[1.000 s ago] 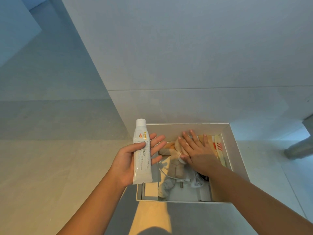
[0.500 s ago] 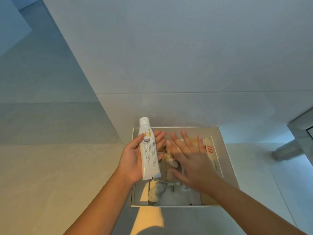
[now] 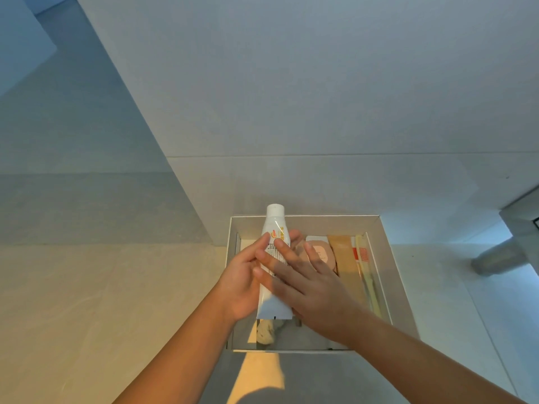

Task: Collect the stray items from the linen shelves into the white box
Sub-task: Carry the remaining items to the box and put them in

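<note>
A white tube [image 3: 273,228] with a white cap and orange print is held above the white box [image 3: 390,275]. My left hand [image 3: 243,282] cradles it from the left and below. My right hand [image 3: 310,287] lies over its lower half, fingers spread across the label. Inside the box lie a pale round compact [image 3: 319,253], a tan sachet [image 3: 345,258], a toothbrush [image 3: 368,275] along the right wall and part of a beige soft toy [image 3: 265,333] below the tube. The rest of the box's contents are hidden by my hands.
The box sits on a pale floor against a grey-white wall panel [image 3: 291,112]. A grey metal leg or pipe [image 3: 495,258] stands at the right. A warm patch of light [image 3: 256,374] falls on the floor in front of the box.
My right hand has lifted out of the box and come onto the tube. My left hand has carried the tube rightwards over the box. The compact and sachet are now uncovered.
</note>
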Tool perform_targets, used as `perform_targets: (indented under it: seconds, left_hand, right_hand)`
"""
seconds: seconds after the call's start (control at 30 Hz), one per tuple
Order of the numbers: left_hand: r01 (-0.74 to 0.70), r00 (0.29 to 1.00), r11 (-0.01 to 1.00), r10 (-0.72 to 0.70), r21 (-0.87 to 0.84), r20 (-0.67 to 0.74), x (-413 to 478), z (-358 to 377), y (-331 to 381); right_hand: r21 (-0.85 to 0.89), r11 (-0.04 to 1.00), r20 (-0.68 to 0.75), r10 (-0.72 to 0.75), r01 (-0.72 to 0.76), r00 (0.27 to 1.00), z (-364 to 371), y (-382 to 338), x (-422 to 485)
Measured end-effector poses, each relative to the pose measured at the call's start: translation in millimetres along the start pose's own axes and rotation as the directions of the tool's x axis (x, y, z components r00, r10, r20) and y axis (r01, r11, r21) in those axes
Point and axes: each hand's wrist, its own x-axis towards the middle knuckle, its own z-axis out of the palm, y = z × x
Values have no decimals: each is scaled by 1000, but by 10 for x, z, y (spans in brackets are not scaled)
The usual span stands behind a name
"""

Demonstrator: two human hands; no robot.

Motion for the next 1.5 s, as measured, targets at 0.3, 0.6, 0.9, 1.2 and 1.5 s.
perform_targets:
  seconds: [0.3,0.6,0.9,1.2,1.5]
  left_hand:
    - [-107,994,992,107,65,2,-166,-187,98]
    - [-296,937,955,297,32,-182,-452,-534,306]
    - [-337,927,941,339,41,-157,-705,-607,317]
    - [-342,915,932,360,123,-183,-770,-614,222]
    - [-309,931,941,329,140,-157,-673,-573,201]
  right_hand:
    - [19,1000,-145,7,-4,989,-43,37,20]
    - [47,999,76,-17,13,997,218,82,-26]
    - [139,989,359,-9,-44,933,547,-30,187]
    - [173,982,552,-29,-80,833,854,-89,233]
    - [162,979,659,-14,-124,752,1026,-44,71]
